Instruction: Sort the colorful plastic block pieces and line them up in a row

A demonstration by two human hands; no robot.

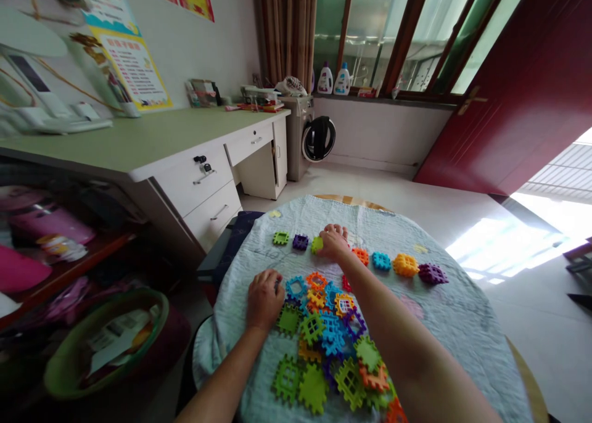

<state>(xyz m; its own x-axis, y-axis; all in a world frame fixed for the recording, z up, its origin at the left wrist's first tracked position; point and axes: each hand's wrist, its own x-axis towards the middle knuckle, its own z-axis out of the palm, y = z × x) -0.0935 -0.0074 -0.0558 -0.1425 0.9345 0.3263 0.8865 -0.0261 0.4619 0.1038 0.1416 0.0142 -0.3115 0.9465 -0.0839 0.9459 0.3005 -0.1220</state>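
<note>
My left hand (266, 299) rests on the cloth at the left edge of a pile of plastic interlocking blocks (330, 327). Its fingers are curled, with a small dark bit at the fingertips that I cannot make out. Farther out, my right hand (333, 243) reaches into a row of blocks, fingers bent downward; whatever lies under them is hidden. A light green block (317, 245) shows beside its thumb, partly covered. To the left are a green block (280, 238) and a purple block (300, 242). Rightward sit orange (361, 256), blue (382, 261), yellow (406, 265) and purple (433, 274) blocks.
A pale blue cloth (444, 330) covers the round table. Left of it stand a desk with drawers (198, 188) and a green-rimmed basket (161, 315). Beyond are a washing machine (298, 139) with its door open and a red door (504, 102).
</note>
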